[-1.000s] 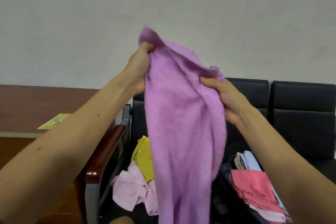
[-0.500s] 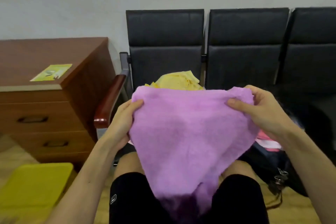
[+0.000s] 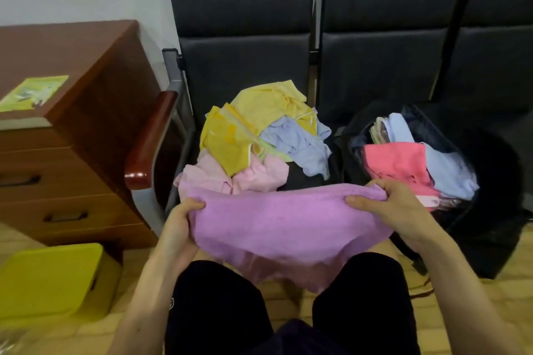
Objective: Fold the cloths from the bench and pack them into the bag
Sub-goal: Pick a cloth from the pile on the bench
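Note:
A purple cloth is stretched between my hands above my knees, its lower part sagging between my legs. My left hand grips its left corner and my right hand grips its right corner. Behind it, on the black bench seat, lies a loose heap of cloths: yellow, pale blue and pink. To the right an open black bag stands on the adjoining seat, holding folded cloths with a coral one on top.
A brown wooden drawer cabinet with a green leaflet on top stands at the left. The bench's wooden armrest juts toward me. A yellow box sits on the floor at lower left. My knees in black shorts are below.
The purple cloth came down from held high and hanging long to spread wide and low over my knees. My view tilted down, so the heap and bag now show.

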